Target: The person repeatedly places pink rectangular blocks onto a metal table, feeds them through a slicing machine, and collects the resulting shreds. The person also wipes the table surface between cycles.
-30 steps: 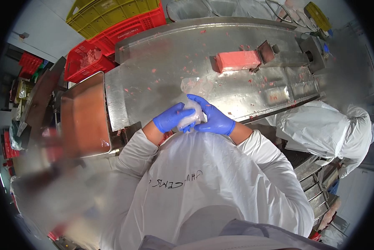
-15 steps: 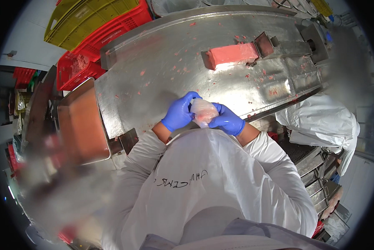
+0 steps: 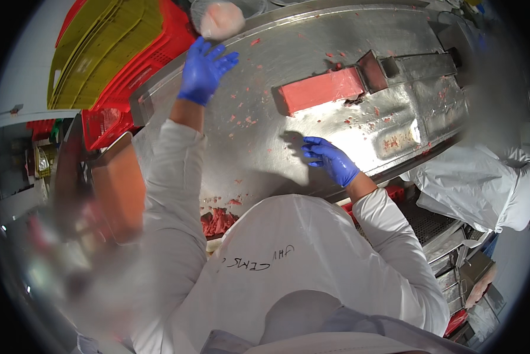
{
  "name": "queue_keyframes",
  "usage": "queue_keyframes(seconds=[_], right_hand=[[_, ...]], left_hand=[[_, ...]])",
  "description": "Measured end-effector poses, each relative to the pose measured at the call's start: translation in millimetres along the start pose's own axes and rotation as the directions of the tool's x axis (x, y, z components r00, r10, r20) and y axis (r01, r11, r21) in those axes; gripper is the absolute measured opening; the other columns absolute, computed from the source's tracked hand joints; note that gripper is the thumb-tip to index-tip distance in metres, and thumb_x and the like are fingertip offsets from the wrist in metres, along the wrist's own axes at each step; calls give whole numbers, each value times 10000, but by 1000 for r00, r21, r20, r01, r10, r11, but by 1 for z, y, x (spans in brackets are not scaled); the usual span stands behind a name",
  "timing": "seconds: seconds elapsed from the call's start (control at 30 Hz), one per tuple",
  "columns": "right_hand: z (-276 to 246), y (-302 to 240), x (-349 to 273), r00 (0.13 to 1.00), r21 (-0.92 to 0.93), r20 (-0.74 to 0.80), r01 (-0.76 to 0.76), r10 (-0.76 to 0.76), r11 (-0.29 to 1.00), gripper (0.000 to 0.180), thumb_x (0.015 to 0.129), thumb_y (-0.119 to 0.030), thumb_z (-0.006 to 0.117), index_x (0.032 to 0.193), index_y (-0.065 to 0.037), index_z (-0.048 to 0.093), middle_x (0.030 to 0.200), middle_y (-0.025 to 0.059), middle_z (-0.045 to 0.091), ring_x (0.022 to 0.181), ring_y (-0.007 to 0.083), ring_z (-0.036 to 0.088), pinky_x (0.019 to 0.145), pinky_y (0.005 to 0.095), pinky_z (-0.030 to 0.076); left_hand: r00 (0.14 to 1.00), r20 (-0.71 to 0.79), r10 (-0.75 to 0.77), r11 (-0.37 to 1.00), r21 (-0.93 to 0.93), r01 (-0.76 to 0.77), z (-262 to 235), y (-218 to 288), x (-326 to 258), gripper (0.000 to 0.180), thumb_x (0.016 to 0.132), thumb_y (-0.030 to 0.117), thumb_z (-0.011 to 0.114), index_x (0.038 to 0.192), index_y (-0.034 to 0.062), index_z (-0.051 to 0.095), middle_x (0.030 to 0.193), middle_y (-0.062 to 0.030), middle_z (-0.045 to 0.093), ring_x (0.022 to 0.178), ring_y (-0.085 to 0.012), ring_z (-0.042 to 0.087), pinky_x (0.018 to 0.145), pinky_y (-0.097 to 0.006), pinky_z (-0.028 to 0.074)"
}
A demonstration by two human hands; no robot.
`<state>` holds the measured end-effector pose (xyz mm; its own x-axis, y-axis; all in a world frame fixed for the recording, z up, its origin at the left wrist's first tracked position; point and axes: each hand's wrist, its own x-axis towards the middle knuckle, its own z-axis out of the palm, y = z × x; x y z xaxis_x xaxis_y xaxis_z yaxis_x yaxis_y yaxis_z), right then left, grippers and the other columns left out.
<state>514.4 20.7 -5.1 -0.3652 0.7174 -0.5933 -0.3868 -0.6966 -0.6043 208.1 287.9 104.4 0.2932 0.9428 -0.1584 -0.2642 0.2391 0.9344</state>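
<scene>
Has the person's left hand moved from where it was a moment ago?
Yes: the left hand has left the right hand, reaching across the steel table to its far edge.

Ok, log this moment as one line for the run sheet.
left hand: open, raised near bagged lump | right hand: open, on steel table | red block: untouched

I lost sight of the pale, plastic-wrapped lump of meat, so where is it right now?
In the head view, the pale plastic-wrapped lump of meat sits at the top edge, beyond the steel table's far rim, just above the raised blue-gloved left hand and right of the stacked red and yellow crates.
</scene>
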Motion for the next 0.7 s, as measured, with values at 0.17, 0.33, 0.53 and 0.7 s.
queue_keyframes(seconds=[0.17,0.33,0.53,0.7], right_hand=[[-64,-10,27,968,198,-251,45,6,979,488,1074,-376,542,1505,-147,546,1377,64,649,1234,241,617,1058,413,450],[-127,-33,77,914,362,-405,176,-16,915,519,1023,-431,612,1468,-166,579,1432,44,608,1283,241,560,1119,422,387],[-127,-42,120,910,552,-404,326,-97,768,442,963,-325,703,1357,-127,670,1376,51,647,1202,248,577,1105,365,401],[-102,-44,126,913,740,-390,388,-119,550,492,866,-198,730,1327,-48,646,1249,143,706,1124,331,664,1044,434,515]], left_hand=[[926,142,-348,831,504,235,10,-74,73,501,1071,319,587,1492,50,549,1353,-148,657,1160,-275,670,1005,-389,535],[851,249,-463,720,665,197,110,-152,106,579,1030,449,645,1440,42,611,1343,-119,690,1236,-255,642,1061,-382,492],[757,233,-611,621,733,276,153,-206,128,759,966,536,705,1512,39,529,1467,-125,624,1308,-278,610,1115,-401,462],[536,267,-801,585,539,606,153,-213,87,721,910,280,796,1516,39,489,1422,-131,607,1305,-260,599,1084,-393,491]])
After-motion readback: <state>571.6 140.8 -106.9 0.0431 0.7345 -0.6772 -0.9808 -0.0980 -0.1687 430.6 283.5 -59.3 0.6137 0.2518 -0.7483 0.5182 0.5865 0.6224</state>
